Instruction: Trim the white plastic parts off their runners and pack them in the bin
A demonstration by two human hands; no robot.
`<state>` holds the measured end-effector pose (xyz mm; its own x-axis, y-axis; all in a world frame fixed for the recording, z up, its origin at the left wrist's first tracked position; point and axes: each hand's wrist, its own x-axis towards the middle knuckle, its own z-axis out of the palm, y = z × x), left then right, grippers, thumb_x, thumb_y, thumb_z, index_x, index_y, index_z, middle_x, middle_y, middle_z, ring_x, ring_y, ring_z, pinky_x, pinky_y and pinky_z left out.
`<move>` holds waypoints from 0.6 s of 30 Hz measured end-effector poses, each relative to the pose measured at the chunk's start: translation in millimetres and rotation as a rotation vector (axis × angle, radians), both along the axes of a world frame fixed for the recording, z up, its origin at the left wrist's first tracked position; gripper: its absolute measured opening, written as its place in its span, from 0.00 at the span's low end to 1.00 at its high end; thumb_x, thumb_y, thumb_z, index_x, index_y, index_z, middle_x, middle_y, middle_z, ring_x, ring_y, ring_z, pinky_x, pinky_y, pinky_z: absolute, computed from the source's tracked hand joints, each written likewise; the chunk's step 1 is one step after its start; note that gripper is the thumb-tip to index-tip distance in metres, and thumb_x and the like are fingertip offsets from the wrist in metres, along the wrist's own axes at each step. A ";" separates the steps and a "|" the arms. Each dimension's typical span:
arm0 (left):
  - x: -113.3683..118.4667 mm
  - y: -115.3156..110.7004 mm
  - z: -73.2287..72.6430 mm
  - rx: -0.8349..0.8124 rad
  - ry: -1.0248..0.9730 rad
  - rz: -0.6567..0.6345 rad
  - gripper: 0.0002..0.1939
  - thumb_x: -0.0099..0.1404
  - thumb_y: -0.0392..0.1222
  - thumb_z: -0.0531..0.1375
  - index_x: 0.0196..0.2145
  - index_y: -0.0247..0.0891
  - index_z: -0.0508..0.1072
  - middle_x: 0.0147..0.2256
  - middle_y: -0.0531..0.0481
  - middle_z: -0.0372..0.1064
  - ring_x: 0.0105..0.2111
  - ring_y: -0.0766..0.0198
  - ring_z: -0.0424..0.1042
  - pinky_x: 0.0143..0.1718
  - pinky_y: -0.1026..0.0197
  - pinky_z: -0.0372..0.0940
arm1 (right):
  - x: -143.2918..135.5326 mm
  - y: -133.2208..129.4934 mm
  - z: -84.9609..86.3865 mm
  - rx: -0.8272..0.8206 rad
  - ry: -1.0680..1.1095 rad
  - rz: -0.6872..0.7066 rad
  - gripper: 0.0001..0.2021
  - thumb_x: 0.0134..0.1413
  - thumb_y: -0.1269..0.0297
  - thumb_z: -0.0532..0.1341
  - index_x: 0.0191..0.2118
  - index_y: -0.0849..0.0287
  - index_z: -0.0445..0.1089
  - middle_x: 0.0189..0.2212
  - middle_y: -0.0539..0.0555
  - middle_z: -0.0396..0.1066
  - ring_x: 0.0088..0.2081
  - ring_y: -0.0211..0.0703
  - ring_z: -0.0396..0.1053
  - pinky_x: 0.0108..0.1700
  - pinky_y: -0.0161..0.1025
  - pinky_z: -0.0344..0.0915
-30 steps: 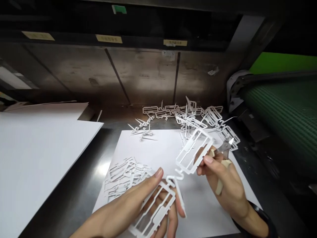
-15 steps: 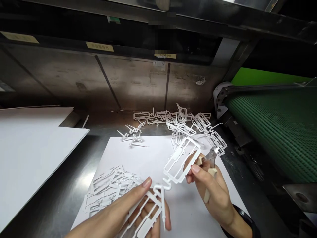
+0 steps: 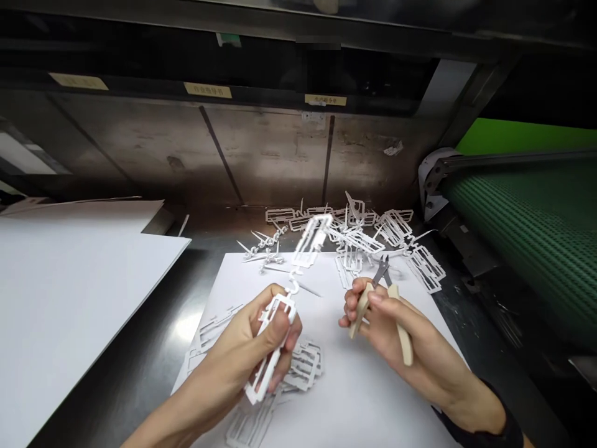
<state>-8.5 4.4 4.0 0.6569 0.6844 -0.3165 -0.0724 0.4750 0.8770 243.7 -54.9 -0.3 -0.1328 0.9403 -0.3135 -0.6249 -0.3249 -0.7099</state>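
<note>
My left hand (image 3: pixel 265 339) is closed on one of two white plastic frames (image 3: pixel 313 241) joined by a curved runner, the far frame sticking up and away from my fingers. In my right hand (image 3: pixel 396 330) sits a pair of side cutters (image 3: pixel 403 342) with cream handles, its jaws pointing up and the handles spread. Below and behind my left hand lies a pile of loose white frames (image 3: pixel 305 367) on white paper (image 3: pixel 364 398). Part of that pile is hidden by my left hand and forearm.
Joined white frames (image 3: pixel 392 227) are heaped at the paper's far edge. Spiky runner scraps (image 3: pixel 263 249) lie to their left. Stacked white sheets (image 3: pixel 84 280) stand at the left. A green conveyor belt (image 3: pixel 527 205) runs along the right, and a metal panel (image 3: pixel 275 155) closes the back.
My right hand has let go of the far frame and now has the cutters upright. My left hand has raised and turned the joined frames. The view has shifted slightly left.
</note>
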 end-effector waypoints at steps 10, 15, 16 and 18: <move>6.2 -9.2 15.6 0.270 0.310 0.019 0.07 0.78 0.45 0.64 0.45 0.44 0.69 0.35 0.55 0.76 0.34 0.62 0.76 0.41 0.64 0.73 | 1.6 -10.8 0.9 0.250 -1.120 0.371 0.20 0.80 0.48 0.59 0.35 0.53 0.67 0.31 0.48 0.67 0.34 0.43 0.63 0.37 0.42 0.57; 5.6 -10.1 14.6 0.286 0.333 -0.033 0.07 0.78 0.48 0.62 0.44 0.44 0.73 0.31 0.55 0.77 0.27 0.62 0.76 0.32 0.64 0.74 | -5.8 -10.6 1.4 0.231 -1.146 0.448 0.16 0.78 0.55 0.60 0.35 0.53 0.68 0.28 0.46 0.67 0.30 0.42 0.62 0.34 0.40 0.56; 5.8 -9.9 14.6 0.286 0.351 -0.042 0.08 0.78 0.49 0.62 0.42 0.44 0.74 0.30 0.55 0.78 0.26 0.62 0.76 0.30 0.65 0.73 | -7.0 -10.4 1.2 0.229 -1.144 0.454 0.15 0.78 0.56 0.60 0.35 0.53 0.69 0.28 0.46 0.69 0.30 0.43 0.63 0.34 0.40 0.57; 6.8 -9.9 14.8 0.288 0.386 -0.066 0.10 0.78 0.49 0.62 0.39 0.43 0.76 0.29 0.54 0.79 0.25 0.63 0.75 0.27 0.67 0.71 | -8.9 -10.3 0.7 0.228 -1.125 0.462 0.13 0.77 0.58 0.60 0.36 0.52 0.70 0.30 0.47 0.73 0.32 0.44 0.66 0.35 0.40 0.59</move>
<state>-1.8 -5.5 18.7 0.5734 0.7408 -0.3497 0.3063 0.2020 0.9302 234.8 -65.3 0.4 -0.2292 0.9248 -0.3036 0.5095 -0.1518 -0.8470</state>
